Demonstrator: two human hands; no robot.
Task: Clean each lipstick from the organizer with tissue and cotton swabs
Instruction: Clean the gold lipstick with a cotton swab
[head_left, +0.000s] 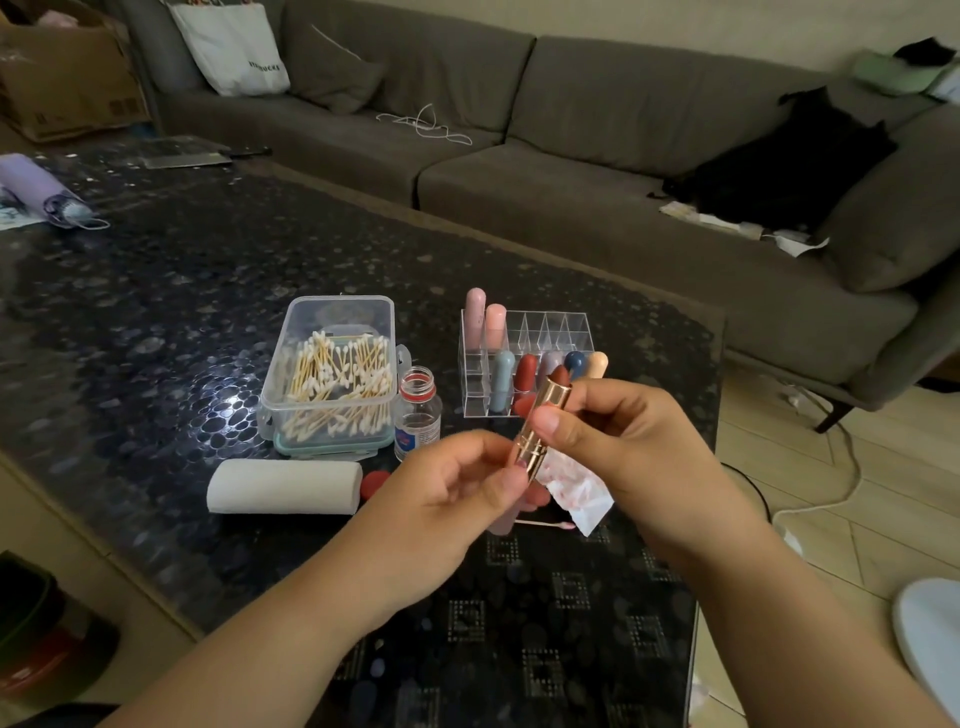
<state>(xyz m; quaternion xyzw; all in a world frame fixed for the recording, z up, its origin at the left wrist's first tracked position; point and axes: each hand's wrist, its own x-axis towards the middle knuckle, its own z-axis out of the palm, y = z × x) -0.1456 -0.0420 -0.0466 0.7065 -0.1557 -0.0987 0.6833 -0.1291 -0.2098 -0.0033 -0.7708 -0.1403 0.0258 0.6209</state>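
I count seven capped lipsticks (503, 379) standing in one clear organizer (550, 332), plus one open gold lipstick (540, 421). Near left: one tub of cotton swabs (332, 374), one small bottle (417, 413), one tissue roll (284, 487), one red cap (374, 483). One used swab (545, 525), one stained tissue (582, 493).

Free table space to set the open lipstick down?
Bare patches: the table left of the swab box, and the near strip below the tissue roll. Crowded: between the bottle, the organizer, the red cap and the stained tissue.
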